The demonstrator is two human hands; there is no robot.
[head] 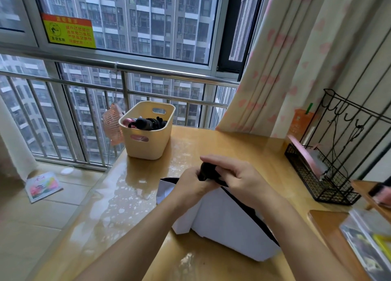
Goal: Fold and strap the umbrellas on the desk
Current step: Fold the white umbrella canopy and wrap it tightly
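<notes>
Left hand (pixel 190 185) and right hand (pixel 239 179) both grip umbrella (pixel 222 217) by black end, mid desk (pixel 232 145) | canopy loose, unstrapped | basket (pixel 148 145), far-left corner, seemingly holds finished ones

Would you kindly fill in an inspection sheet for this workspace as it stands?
Surface: glossy wooden desk, reflections showing.
Job's things: white umbrella, canopy loose on desk; folded umbrellas in cream basket.
Clutter: black wire rack at right; pink fan behind basket.
Grips: left hand and right hand both hold the umbrella's black end.
Cables: thin cord hangs from railing above fan.
Surroundings: window, curtain, booklet on floor.
</notes>
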